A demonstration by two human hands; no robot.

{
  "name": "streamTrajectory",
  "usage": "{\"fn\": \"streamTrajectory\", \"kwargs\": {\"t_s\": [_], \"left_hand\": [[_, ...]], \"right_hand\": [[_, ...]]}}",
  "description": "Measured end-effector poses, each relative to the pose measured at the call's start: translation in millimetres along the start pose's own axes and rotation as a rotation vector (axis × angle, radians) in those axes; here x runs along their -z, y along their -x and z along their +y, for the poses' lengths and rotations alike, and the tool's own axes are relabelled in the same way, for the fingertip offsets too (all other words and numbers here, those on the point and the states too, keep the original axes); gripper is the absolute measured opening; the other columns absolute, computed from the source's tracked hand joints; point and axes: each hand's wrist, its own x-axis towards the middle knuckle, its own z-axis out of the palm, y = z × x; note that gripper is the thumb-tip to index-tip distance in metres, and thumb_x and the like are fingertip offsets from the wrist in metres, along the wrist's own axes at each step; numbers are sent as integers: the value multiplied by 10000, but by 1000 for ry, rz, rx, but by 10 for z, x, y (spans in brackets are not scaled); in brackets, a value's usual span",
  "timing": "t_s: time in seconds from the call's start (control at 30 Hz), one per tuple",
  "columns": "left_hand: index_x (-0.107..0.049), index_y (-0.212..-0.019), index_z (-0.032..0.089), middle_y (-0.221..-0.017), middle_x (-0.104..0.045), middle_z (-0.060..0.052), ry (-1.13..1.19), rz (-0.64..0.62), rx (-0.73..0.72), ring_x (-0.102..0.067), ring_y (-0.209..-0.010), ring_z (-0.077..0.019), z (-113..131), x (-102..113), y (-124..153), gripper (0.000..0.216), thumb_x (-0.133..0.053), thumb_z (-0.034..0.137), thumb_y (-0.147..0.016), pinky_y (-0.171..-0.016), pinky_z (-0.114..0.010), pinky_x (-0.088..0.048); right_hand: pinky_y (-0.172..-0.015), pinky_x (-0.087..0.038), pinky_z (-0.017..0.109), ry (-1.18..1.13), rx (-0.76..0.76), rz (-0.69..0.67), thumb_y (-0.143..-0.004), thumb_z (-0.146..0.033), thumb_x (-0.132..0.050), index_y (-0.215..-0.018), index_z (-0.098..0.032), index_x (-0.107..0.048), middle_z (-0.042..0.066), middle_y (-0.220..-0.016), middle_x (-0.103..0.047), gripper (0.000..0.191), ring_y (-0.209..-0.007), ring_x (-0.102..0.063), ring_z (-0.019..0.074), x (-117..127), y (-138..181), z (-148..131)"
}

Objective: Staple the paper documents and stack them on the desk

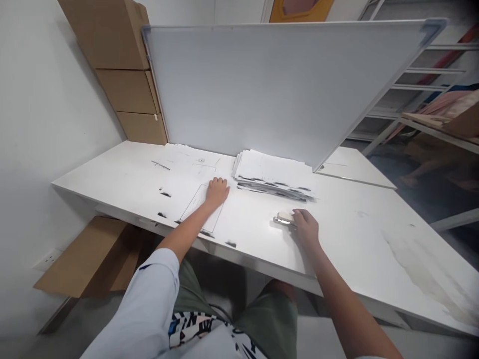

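My left hand rests on a white sheet of paper near the table's front edge, its fingers lying on the top right part of the sheet. Thin dark lines run along the sheet's borders. In my right hand is a small stapler with a cream top and a shiny metal base; its nose points left. The stapler is just over the white tabletop; I cannot tell whether it touches. A thick stack of white paper with black smudges along its front edge lies beyond and between my hands.
A large whiteboard stands upright across the back of the table. Cardboard boxes are piled at the back left, and an open carton sits below the left edge. A pen-like thin item lies at the left. Metal racks stand at the right.
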Motion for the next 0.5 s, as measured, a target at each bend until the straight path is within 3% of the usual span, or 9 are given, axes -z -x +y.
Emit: {"fn": "streamTrajectory", "kwargs": {"t_s": [0.17, 0.27, 0.43, 0.5], "left_hand": [[-599, -1260, 130, -1226, -621, -180, 32, 67, 148, -484, -1170, -329, -460, 105, -310, 413, -368, 333, -984, -962, -454, -375], [-566, -1328, 139, -1319, -596, -173, 9, 9, 170, -461, -1259, -333, -899, 179, -336, 464, -417, 380, -960, -1020, -448, -360], [-297, -1542, 126, -1619, -270, -143, -108, -287, -158, -216, -1484, -319, -1455, 152, -331, 671, -338, 488, -978, -1165, -418, -208], [-283, -1549, 130, -1613, -273, -159, -168, -317, -256, -240, -1473, -329, -1494, 115, -373, 663, -305, 483, -988, -1156, -428, -218]], "right_hand": [[-811, -436, 372, -34, 19, -14, -768, -532, -523, -891, -198, -678, 68, -890, -697, 388, -906, -608, 262, 15, -9, 24], [-812, -434, 370, -32, 25, -13, -776, -526, -518, -895, -200, -679, 68, -903, -691, 382, -908, -605, 259, 5, -14, 19], [-773, -434, 366, -11, 26, 14, -779, -504, -512, -866, -196, -686, 76, -851, -695, 364, -851, -604, 253, -20, -20, -44], [-758, -435, 361, -4, 29, 8, -779, -498, -508, -861, -190, -687, 80, -838, -696, 365, -840, -603, 252, -16, -15, -76]]}}
